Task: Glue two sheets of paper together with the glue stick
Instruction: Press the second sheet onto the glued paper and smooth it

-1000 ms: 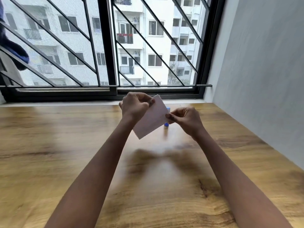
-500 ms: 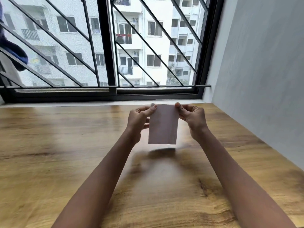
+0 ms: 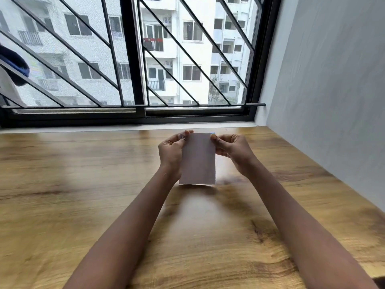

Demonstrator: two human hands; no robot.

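A small white rectangular piece of paper (image 3: 198, 158) is held upright above the light-brown wood-grain table (image 3: 83, 195), its lower edge just over the tabletop and its top edge level with the fingertips. The left hand (image 3: 171, 152) pinches the paper's upper left corner between thumb and curled fingers; the right hand (image 3: 232, 150) pinches the upper right corner the same way. Both forearms reach in from the near edge of the table and meet at the paper. The sheet looks like a single layer from here, though it may be two pressed flat together; the blur makes that hard to judge. A small patch of blue (image 3: 212, 133) peeks out just behind the paper's top right corner, mostly hidden. Behind the table stand a black-framed window with diagonal bars (image 3: 133, 59) and, on the right, a plain grey wall (image 3: 333, 80).
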